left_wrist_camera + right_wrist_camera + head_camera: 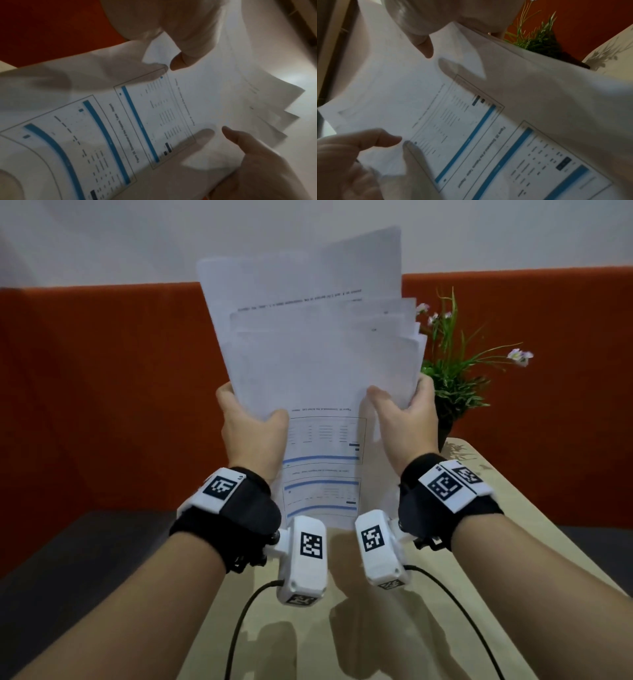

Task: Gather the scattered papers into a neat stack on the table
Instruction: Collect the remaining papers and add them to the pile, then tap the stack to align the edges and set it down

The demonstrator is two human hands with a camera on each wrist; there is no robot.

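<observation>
Papers (318,364) held upright above the table (428,594) in both our hands, sheets fanned unevenly at the top. Left hand (251,426) grips the left edge, thumb in front; right hand (402,419) grips the right edge likewise (front sheet shows blue-barred tables). Potted plant (455,378) stands behind, right.

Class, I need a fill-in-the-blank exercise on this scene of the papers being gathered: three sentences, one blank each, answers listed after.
1. The papers are gripped by ____ hands, the left hand and the right hand.
2. The bars printed on the front sheet are ____ in colour.
3. Behind the right hand stands a potted ____ with small flowers.

Missing words: both; blue; plant
</observation>
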